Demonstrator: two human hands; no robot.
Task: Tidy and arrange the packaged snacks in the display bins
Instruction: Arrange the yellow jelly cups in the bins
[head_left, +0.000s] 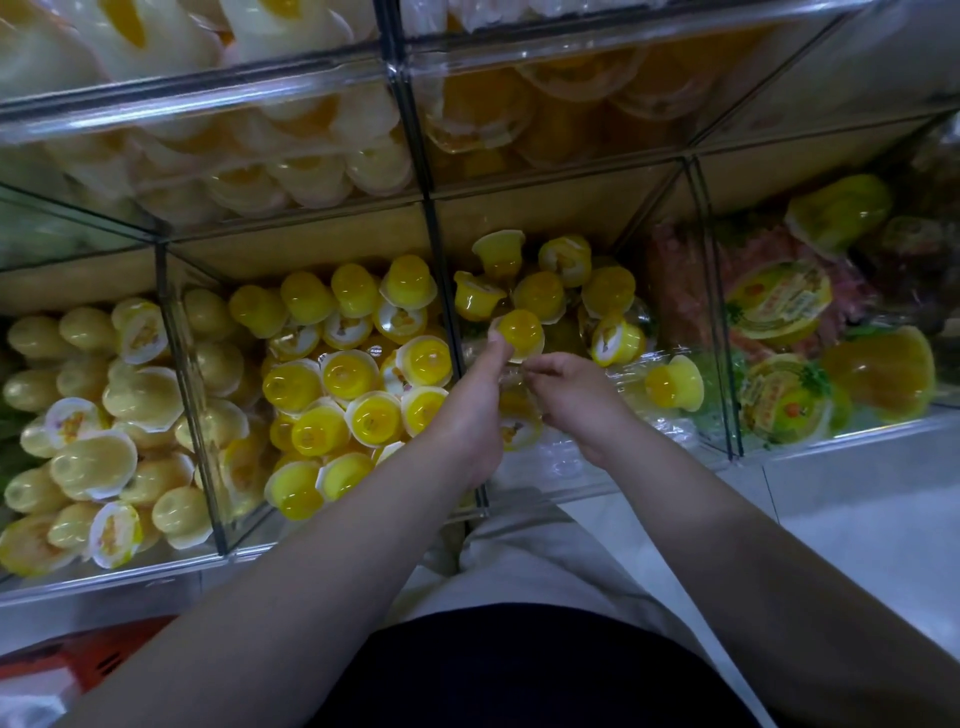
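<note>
Jelly cup (521, 332), yellow with its domed base turned up, is held by the left hand (470, 410): the thumb lies along its near side and the fingers curl round it from beneath. The jelly cup sits above the second display bin from the right (613, 483), a clear-walled compartment. Just beside it, the right hand (571, 395) has its fingers curled with the tips drawn together. Whether they pinch anything I cannot tell, since only clear wrapping (654, 410) shows around them. Both forearms reach in over the bin's front wall.

Behind the hands, loose yellow cups (545, 291) lie tumbled at the back of this bin, and a single cup (675, 384) lies on its side to the right. The neighbouring bin on the left (208, 415) is packed with yellow cups (337, 374). Further left lie paler cups (88, 415). The bin on the right holds larger tubs with printed lids (779, 304). An upper row of bins (395, 88) holds pale cups. A red crate (104, 654) sits at lower left on the floor (857, 519).
</note>
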